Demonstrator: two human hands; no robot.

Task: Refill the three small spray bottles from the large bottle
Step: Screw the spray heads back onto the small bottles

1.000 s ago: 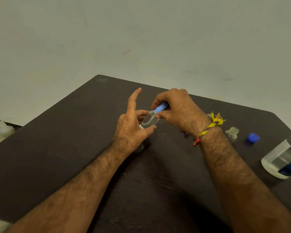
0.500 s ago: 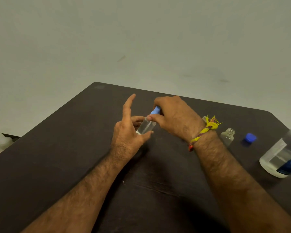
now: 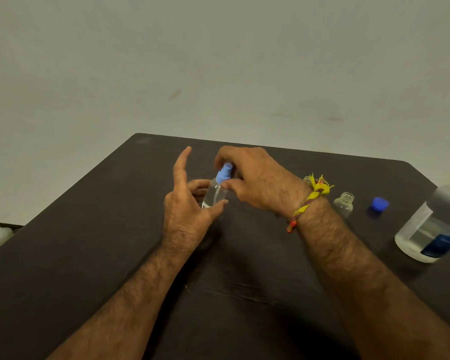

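**Both hands on one small spray bottle**

The left hand (image 3: 186, 211) holds a small spray bottle (image 3: 215, 194) between thumb and curled fingers, with the index finger pointing up and free. The right hand (image 3: 252, 178) pinches the blue spray cap (image 3: 224, 173) at the top of this bottle. To the right of the right wrist stands an open small bottle (image 3: 344, 203), then a blue lid (image 3: 379, 203), then the large bottle (image 3: 431, 227), all on the dark table (image 3: 89, 255).

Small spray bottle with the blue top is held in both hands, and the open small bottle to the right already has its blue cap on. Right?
Not quite. The head view shows the open small bottle uncapped; the blue cap lies on the table beside it. The left hand and right hand do hold the small spray bottle.
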